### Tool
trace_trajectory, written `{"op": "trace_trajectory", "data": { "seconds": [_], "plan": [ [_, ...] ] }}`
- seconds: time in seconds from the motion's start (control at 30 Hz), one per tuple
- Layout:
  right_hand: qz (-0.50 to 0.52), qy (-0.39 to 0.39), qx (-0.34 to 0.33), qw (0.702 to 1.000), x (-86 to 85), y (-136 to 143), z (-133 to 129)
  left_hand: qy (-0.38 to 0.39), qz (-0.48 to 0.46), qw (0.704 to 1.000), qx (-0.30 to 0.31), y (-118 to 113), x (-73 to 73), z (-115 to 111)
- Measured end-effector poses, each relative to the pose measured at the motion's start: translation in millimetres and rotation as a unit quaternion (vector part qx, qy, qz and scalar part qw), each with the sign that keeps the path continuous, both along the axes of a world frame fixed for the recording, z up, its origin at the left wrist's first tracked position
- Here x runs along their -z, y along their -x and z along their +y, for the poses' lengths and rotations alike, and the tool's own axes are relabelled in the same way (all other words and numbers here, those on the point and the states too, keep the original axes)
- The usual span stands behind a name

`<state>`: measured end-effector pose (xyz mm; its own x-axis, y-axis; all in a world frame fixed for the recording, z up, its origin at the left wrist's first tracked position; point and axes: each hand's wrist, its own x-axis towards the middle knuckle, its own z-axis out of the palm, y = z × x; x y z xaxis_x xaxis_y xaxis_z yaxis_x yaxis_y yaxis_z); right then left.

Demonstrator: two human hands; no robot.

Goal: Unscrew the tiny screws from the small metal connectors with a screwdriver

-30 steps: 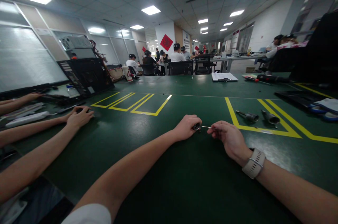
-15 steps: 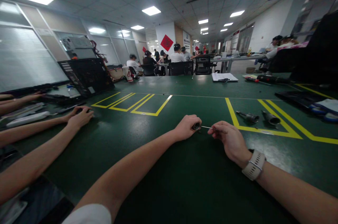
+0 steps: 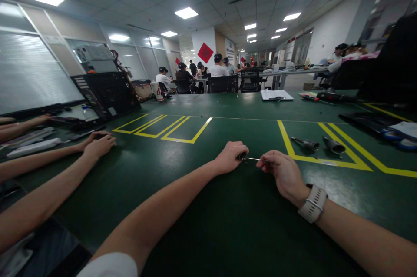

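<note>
My left hand (image 3: 230,158) is closed around a dark round metal part (image 3: 242,156) with a hollow end facing right; most of it hides in the fingers. In my right hand (image 3: 282,174), thumb and fingers pinch a thin metal rod (image 3: 253,158), perhaps a hex key or slim screwdriver. Its left tip meets the round part's end or sits just beside it. A tiny dark piece (image 3: 246,162) lies below the rod. Off to the right, a dark metal piece with a narrow shank (image 3: 305,144) and a hollow, cup-ended one (image 3: 334,145) rest inside yellow tape.
Another person's hands (image 3: 99,143) work at the left of the green table (image 3: 182,190). A black computer case (image 3: 107,94) stands behind them. A clipboard (image 3: 276,95), a power tool (image 3: 335,97) and blue-handled scissors (image 3: 399,138) lie back and right. Several people sit farther off.
The rod has tilted slightly, its left tip now a little lower against the round part. Both my hands stay in nearly the same place.
</note>
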<state>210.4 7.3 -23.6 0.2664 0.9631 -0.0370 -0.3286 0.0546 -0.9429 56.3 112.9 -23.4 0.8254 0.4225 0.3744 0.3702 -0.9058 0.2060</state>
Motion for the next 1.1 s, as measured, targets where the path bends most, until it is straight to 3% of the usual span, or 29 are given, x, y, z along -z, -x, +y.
{"op": "trace_trajectory", "data": {
  "seconds": [0.13, 0.37, 0.47, 0.6, 0.77, 0.87, 1.0, 1.1],
  "plan": [
    [-0.005, -0.01, 0.003, 1.0, 3.9, -1.4, 0.4, 0.026, -0.02, 0.999, -0.019, -0.1, 1.5, -0.2],
    [-0.009, -0.04, 0.009, 0.999, 4.8, -2.6, -0.4, 0.162, -0.073, 0.981, -0.078, 0.4, 8.2, 3.2],
    [-0.041, -0.068, 0.015, 0.997, 3.8, 0.0, -2.0, 0.149, -0.089, 0.983, -0.055, 0.2, 9.5, 5.9],
    [-0.157, -0.099, -0.003, 0.983, 4.3, 2.9, -4.4, 0.126, -0.103, 0.986, -0.022, -0.6, 8.6, 6.1],
    [-0.309, -0.117, -0.038, 0.943, 4.2, 5.0, -8.2, 0.115, -0.085, 0.99, 0.008, -0.7, 6.8, 3.9],
    [-0.37, -0.124, -0.023, 0.92, 1.7, 8.0, -11.8, 0.103, -0.081, 0.991, 0.007, -0.6, 6.8, 3.9],
    [-0.394, -0.111, 0.005, 0.912, -2.2, 10.2, -14.1, 0.106, -0.07, 0.992, -0.007, -1.2, 6.9, 3.9],
    [-0.348, -0.092, 0.001, 0.933, -2.2, 7.7, -11.5, 0.125, -0.063, 0.99, -0.024, -1.6, 6.9, 3.5]
  ]
}}
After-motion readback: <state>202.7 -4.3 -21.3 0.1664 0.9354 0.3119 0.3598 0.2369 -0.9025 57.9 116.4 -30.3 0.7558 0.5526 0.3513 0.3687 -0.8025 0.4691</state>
